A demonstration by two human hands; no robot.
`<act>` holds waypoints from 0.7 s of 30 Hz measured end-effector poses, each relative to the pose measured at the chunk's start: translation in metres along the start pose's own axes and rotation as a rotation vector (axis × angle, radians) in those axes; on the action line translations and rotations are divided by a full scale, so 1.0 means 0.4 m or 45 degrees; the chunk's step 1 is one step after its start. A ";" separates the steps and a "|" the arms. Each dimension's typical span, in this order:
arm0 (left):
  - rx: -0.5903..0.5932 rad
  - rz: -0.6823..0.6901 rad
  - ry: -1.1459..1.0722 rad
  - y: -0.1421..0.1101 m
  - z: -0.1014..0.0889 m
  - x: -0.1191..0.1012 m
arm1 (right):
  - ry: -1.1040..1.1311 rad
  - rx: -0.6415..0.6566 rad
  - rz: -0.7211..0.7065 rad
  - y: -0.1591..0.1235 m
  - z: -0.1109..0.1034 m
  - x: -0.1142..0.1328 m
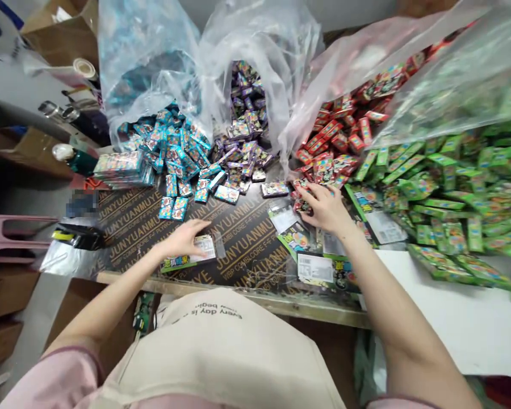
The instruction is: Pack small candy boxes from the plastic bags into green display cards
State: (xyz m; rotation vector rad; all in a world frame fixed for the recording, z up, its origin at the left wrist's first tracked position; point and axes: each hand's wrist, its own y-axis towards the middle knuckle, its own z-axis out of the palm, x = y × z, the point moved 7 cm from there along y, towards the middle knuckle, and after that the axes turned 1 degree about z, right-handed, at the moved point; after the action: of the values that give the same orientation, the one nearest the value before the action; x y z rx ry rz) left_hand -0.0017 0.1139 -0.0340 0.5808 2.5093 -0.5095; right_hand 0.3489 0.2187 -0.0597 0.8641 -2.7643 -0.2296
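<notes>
My left hand [183, 241] curls over a flat printed packet [204, 248] with a clear plastic edge, its thumb resting on the white label. My right hand [326, 209] is at the front of the red pile, with small red candy-sized boxes [301, 196] between thumb and fingers; how many is hidden. Under and beside my right wrist lie more printed packets [300, 238] with clear windows and white labels. A single small dark box [275, 189] sits to the left of my right fingertips. Small blue boxes [179, 208] lie beyond my left hand.
Open clear bags spill blue boxes [179, 142], purple boxes [247, 153], red boxes [334, 133] and green boxes [451, 187] along the back and right. A stack of wrapped packets [123, 168] stands at left. The wooden table edge [259, 301] runs before my apron.
</notes>
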 end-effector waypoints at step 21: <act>-0.191 -0.027 0.352 -0.072 0.185 -0.069 | 0.058 0.153 0.510 -0.139 0.091 0.433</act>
State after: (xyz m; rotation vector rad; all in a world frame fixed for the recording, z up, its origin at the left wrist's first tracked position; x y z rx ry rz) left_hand 0.0348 0.0476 -0.0711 0.6019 2.7874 -0.2593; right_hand 0.2310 0.0765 -0.0763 0.3178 -2.8540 0.0282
